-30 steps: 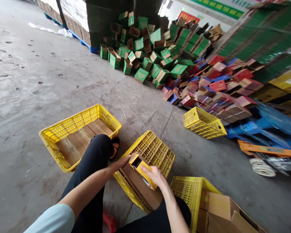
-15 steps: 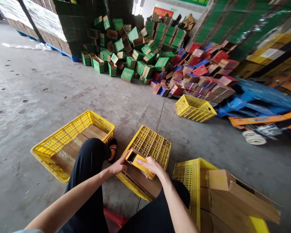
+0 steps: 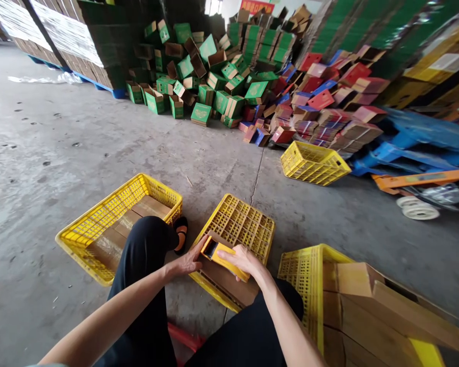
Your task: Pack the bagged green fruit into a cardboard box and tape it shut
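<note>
My right hand [image 3: 241, 260] grips a yellow tape dispenser [image 3: 229, 264] with a dark opening at its left end. The dispenser lies along the top of a brown cardboard box [image 3: 229, 286]. That box rests on an upturned yellow plastic crate [image 3: 248, 224] between my knees. At the box's left end, my left hand [image 3: 189, 260] has its thumb and fingers apart, close beside the dispenser's front. The undersides of its fingers are partly hidden, as is the grip side of the dispenser.
To the left, a yellow crate [image 3: 76, 232] contains flat-lying brown boxes. Another crate [image 3: 300, 275] with brown boxes [image 3: 378, 311] stands at my right knee. Further off are a yellow crate [image 3: 315, 163], a pallet jack [image 3: 424, 178], and piles of green [image 3: 201, 113] and red cartons [image 3: 321, 99].
The view has tilted down and shifted slightly, so the scene sits a little differently in frame. Both hands and the tape dispenser keep nearly the same place on the box.
</note>
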### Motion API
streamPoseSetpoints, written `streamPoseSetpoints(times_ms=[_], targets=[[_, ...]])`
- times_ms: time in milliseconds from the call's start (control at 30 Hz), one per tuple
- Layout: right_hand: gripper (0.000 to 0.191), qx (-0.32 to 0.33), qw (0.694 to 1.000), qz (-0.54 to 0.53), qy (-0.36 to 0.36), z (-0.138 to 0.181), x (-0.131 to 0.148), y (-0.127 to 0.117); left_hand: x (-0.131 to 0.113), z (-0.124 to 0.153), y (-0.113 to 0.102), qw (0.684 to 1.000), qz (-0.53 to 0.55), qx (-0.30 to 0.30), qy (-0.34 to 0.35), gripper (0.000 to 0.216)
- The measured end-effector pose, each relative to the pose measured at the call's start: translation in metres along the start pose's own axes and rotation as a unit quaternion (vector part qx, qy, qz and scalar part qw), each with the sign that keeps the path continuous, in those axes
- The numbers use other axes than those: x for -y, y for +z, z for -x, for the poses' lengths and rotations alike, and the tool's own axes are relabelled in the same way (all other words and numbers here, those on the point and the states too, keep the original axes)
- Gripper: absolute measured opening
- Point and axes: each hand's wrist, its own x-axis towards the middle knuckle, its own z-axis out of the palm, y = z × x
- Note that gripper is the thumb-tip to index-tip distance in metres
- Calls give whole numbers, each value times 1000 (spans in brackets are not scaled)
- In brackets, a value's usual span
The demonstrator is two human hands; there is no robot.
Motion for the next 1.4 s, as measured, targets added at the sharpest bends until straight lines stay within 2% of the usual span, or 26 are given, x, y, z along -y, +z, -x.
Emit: streamPoseSetpoints(times_ms=[200, 333, 500, 600, 867, 1067, 1167, 1400], targets=[[39, -40, 999, 7, 18, 17, -5, -8, 10, 0, 5, 997, -72, -3, 3, 112], [37, -52, 998, 14, 16, 21, -5, -6, -1, 6, 13, 981, -194, -5, -6, 112], [30, -39, 999, -15, 10, 23, -7, -4, -19, 13, 21, 957, -288, -24, 32, 117], [33, -38, 999, -26, 17, 22, -8, -3, -22, 14, 23, 951, -304, -23, 49, 121], [36, -28, 999, -20, 34, 16, -21, -4, -21, 8, 28, 947, -320, -12, 36, 129], [46, -47, 998, -28, 24, 31, -43, -12, -28, 5, 27, 938, -346, 9, 4, 132], [44, -53, 998, -37, 16, 37, -51, -15, -30, 6, 25, 933, -360, 18, 0, 131], [43, -58, 997, -47, -2, 33, -53, -15, -28, -2, 36, 913, -403, 10, 57, 133]])
